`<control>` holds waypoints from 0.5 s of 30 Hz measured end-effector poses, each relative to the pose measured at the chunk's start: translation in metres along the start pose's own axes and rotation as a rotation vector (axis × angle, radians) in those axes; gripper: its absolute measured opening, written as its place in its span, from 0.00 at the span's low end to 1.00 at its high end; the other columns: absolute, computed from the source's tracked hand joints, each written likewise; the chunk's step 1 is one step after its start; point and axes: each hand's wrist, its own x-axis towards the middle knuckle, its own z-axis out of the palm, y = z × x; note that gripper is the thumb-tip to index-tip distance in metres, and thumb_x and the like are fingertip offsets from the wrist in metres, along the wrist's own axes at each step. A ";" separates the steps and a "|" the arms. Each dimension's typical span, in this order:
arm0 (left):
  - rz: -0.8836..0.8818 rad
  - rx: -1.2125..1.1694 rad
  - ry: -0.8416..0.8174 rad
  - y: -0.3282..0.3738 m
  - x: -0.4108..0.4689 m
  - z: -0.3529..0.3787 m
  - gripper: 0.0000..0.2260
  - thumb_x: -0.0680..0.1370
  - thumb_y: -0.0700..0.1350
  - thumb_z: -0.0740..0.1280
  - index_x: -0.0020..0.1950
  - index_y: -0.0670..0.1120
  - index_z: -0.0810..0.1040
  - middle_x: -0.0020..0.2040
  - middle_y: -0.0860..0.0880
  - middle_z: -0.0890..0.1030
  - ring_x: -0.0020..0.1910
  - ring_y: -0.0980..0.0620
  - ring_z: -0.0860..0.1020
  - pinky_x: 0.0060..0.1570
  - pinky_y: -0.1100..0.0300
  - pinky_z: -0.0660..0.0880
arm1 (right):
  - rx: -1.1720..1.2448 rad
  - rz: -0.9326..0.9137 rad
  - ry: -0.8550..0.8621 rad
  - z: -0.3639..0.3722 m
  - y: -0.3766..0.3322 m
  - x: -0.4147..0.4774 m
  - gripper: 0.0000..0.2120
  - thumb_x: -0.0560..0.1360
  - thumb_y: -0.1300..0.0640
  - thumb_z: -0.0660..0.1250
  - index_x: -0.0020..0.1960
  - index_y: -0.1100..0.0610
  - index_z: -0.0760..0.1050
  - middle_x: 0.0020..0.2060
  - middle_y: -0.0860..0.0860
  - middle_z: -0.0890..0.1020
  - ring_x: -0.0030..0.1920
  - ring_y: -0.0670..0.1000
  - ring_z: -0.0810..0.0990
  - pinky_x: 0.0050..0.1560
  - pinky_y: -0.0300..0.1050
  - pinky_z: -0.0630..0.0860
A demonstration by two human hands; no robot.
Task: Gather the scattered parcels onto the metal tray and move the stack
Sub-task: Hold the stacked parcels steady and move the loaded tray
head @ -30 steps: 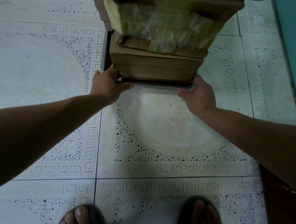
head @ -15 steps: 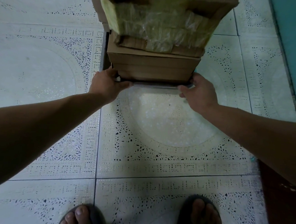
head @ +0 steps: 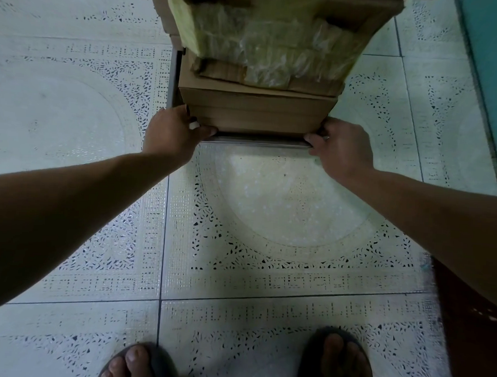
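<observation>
**Desk:** What is the load, and how does it handle?

**Photographer:** A stack of cardboard parcels [head: 257, 111] sits on a thin metal tray [head: 258, 141], low over the patterned tile floor [head: 268, 218]; whether the tray touches the tiles cannot be told. It looks heavy and top-loaded. The tray is stiff but its rim is narrow and likely slick, so the near corners, low down, seem the right hold.

**Desk:** And the hands?

**Photographer:** The left hand [head: 172, 132] is closed over the tray's near-left corner, thumb along the rim. The right hand [head: 340, 147] is clamped on the near-right corner.

**Desk:** How do the parcels look?

**Photographer:** Plain brown boxes below; above them a larger parcel [head: 278, 40] wrapped in wrinkled, yellowish clear tape, overhanging the lower ones. It could slide if the tray tips.

**Desk:** Around it?

**Photographer:** Sandalled feet [head: 339, 363] at the bottom edge, a teal wall [head: 495, 71] at right.
</observation>
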 end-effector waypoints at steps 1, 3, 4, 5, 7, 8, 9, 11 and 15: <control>0.000 0.005 0.001 0.000 0.000 0.000 0.15 0.76 0.50 0.71 0.60 0.45 0.81 0.55 0.47 0.83 0.45 0.56 0.73 0.39 0.65 0.65 | 0.004 -0.003 -0.005 0.000 0.000 0.000 0.10 0.77 0.53 0.67 0.47 0.60 0.80 0.38 0.55 0.85 0.41 0.54 0.83 0.42 0.42 0.73; 0.000 0.020 -0.005 0.000 -0.001 -0.002 0.15 0.76 0.51 0.71 0.59 0.45 0.81 0.54 0.46 0.83 0.43 0.56 0.73 0.36 0.65 0.64 | 0.012 -0.005 -0.013 -0.001 0.000 0.000 0.10 0.77 0.53 0.67 0.48 0.60 0.80 0.39 0.55 0.85 0.41 0.54 0.83 0.43 0.43 0.74; 0.001 0.024 -0.009 0.001 -0.001 -0.003 0.15 0.76 0.51 0.71 0.58 0.44 0.80 0.53 0.46 0.84 0.42 0.56 0.73 0.35 0.66 0.64 | 0.011 -0.012 -0.014 -0.002 0.001 0.000 0.10 0.77 0.52 0.67 0.49 0.60 0.79 0.40 0.55 0.85 0.42 0.54 0.83 0.44 0.45 0.76; 0.002 0.020 -0.013 0.002 -0.001 -0.004 0.15 0.76 0.51 0.71 0.58 0.44 0.80 0.52 0.45 0.83 0.40 0.56 0.72 0.33 0.68 0.63 | 0.007 -0.022 -0.015 -0.003 0.001 0.000 0.11 0.77 0.52 0.67 0.50 0.59 0.79 0.40 0.55 0.85 0.42 0.54 0.83 0.45 0.46 0.78; 0.000 -0.011 -0.020 0.003 -0.002 -0.005 0.16 0.75 0.50 0.72 0.59 0.43 0.79 0.52 0.42 0.83 0.40 0.55 0.72 0.32 0.72 0.63 | 0.004 -0.047 -0.011 -0.006 0.001 0.000 0.12 0.76 0.50 0.68 0.54 0.58 0.78 0.42 0.54 0.85 0.42 0.54 0.84 0.46 0.48 0.79; -0.002 -0.024 -0.023 0.004 -0.003 -0.006 0.16 0.75 0.50 0.72 0.59 0.42 0.78 0.53 0.41 0.83 0.41 0.55 0.73 0.33 0.71 0.63 | 0.006 -0.056 -0.006 -0.007 0.001 0.000 0.13 0.76 0.50 0.68 0.56 0.57 0.77 0.43 0.54 0.85 0.43 0.54 0.84 0.47 0.48 0.79; -0.004 -0.029 -0.024 0.005 -0.003 -0.006 0.16 0.75 0.49 0.72 0.60 0.43 0.78 0.54 0.42 0.83 0.42 0.55 0.73 0.34 0.69 0.65 | 0.004 -0.066 -0.002 -0.008 0.001 0.000 0.13 0.76 0.50 0.69 0.56 0.56 0.77 0.43 0.54 0.85 0.43 0.55 0.84 0.48 0.49 0.79; -0.008 -0.027 -0.016 0.006 -0.003 -0.006 0.16 0.76 0.49 0.72 0.60 0.44 0.79 0.55 0.44 0.83 0.45 0.55 0.74 0.39 0.63 0.68 | 0.002 -0.065 -0.007 -0.008 0.001 0.001 0.13 0.76 0.50 0.69 0.56 0.57 0.78 0.43 0.53 0.85 0.42 0.54 0.84 0.48 0.50 0.80; -0.018 -0.017 -0.005 0.008 -0.003 -0.005 0.16 0.76 0.49 0.71 0.60 0.43 0.79 0.55 0.47 0.82 0.46 0.55 0.73 0.45 0.62 0.67 | 0.058 -0.019 -0.029 -0.009 0.000 0.004 0.11 0.76 0.51 0.69 0.54 0.57 0.79 0.42 0.52 0.85 0.38 0.51 0.85 0.47 0.53 0.81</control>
